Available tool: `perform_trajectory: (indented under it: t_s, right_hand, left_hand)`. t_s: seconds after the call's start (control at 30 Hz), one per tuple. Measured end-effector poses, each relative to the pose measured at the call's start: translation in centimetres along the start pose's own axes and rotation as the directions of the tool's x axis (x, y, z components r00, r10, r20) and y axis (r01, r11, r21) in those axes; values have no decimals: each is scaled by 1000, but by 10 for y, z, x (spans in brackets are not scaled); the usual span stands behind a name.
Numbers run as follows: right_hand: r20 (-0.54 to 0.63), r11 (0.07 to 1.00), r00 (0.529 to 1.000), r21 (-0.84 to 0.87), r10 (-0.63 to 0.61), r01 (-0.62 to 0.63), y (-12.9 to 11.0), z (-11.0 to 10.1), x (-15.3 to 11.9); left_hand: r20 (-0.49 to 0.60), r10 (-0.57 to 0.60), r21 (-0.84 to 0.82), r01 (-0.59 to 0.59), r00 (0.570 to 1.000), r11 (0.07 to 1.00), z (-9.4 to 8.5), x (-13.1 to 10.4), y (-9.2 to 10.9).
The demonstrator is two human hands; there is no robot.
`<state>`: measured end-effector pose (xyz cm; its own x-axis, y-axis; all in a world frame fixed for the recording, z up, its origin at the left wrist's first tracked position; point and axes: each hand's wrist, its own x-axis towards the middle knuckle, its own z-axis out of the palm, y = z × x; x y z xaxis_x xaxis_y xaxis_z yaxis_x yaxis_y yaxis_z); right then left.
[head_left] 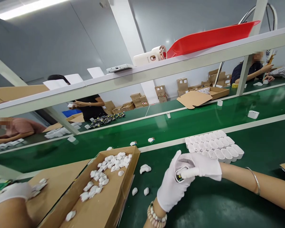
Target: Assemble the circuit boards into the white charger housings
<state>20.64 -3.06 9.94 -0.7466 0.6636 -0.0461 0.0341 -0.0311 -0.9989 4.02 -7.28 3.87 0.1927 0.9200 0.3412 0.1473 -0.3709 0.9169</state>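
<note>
My left hand [170, 190], in a white glove, is closed around a small white plastic housing [177, 179]. A bit of circuit board [180, 176] shows in its opening. My right hand [201, 166], also gloved, is closed over the same housing, its fingers pressed at the opening. Beyond my right hand stand rows of white oval plastic cases [219, 154], open side up. To the left of my hands, small white moulded pieces [145, 168] lie loose on the green table [142, 212]. More white pieces [116, 162] fill part of a shallow cardboard tray [109, 205].
Another person's gloved hand [14, 191] is at the lower left. Past a pale rail runs a green conveyor belt [133, 129] with scattered parts. An overhead shelf [123, 76] holds a red tray [211, 38]. Several co-workers sit or stand beyond, near cardboard boxes [139, 100].
</note>
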Motion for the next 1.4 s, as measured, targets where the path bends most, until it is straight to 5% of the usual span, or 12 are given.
perform_trajectory:
  t_s: [0.23, 0.57, 0.67, 0.8, 1.0, 1.23, 1.4]
  right_hand:
    - [-82, 899, 992, -434, -92, 47, -14, -23, -11]
    - [43, 632, 933, -725, -357, 275, 1, -11, -8]
    - [22, 642, 931, -718, -364, 269, 1, -8, -4]
    - [-24, 768, 970, -615, -243, 177, -3, -16, 0]
    - [46, 876, 993, -466, -113, 121, -3, -26, -1]
    - [-11, 803, 987, -583, -161, 125, 8, -14, 5]
    - [-40, 756, 966, -631, -255, 173, 2, -19, 4]
  left_hand:
    - [75, -86, 46, 82, 993, 996, -4, -1, 9]
    - [88, -85, 202, 66, 992, 977, 1, -3, 0]
    - [115, -93, 201, 69, 989, 977, 2, -3, 2]
    - [116, -147, 132, 132, 982, 982, 1, -2, 9]
    - [151, -165, 75, 155, 975, 985, 1, -3, 6]
    - [113, -149, 176, 128, 982, 976, 4, 0, 11]
    - [40, -202, -24, 203, 979, 979, 10, 8, 5]
